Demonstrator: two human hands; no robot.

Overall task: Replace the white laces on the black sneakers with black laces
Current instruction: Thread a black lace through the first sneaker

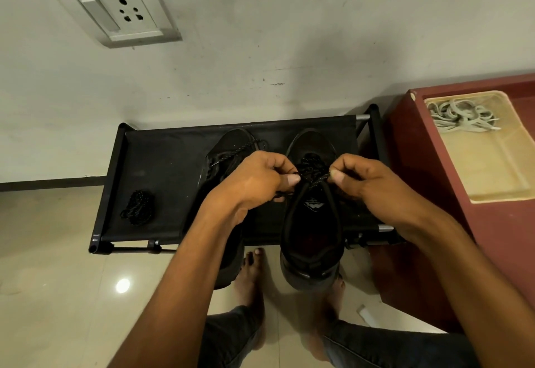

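Landmark: black fabric-top rack (173,165) against the wall.

Two black sneakers sit on the rack, heels hanging over its near edge. Right sneaker (311,222) is the one being worked; left sneaker (228,147) is just beside it, mostly blocked by the left forearm.

Left hand (257,182) has fingers curled, thumb and forefinger pinching one run of the black lace (311,172) at the top of the right sneaker's tongue. Right hand (364,179) is pinching the other run the same way. Lace is taut between the two pinches (the hands cover the upper eyelets, so threading there can't be checked).

Left sneaker has a speckled black lace across its toe end (241,150); can't tell how far it's threaded.

Spare bundle of black lace (138,207) lies on the rack's left end, well apart from both shoes.

Right of the rack: dark red cabinet (419,194), with a cream tray (498,188) on top. White laces (460,115) are piled in the tray's far corner.

Above the rack on the wall: a socket plate (115,11). Below its near edge: bare feet (252,275) on tiled floor.
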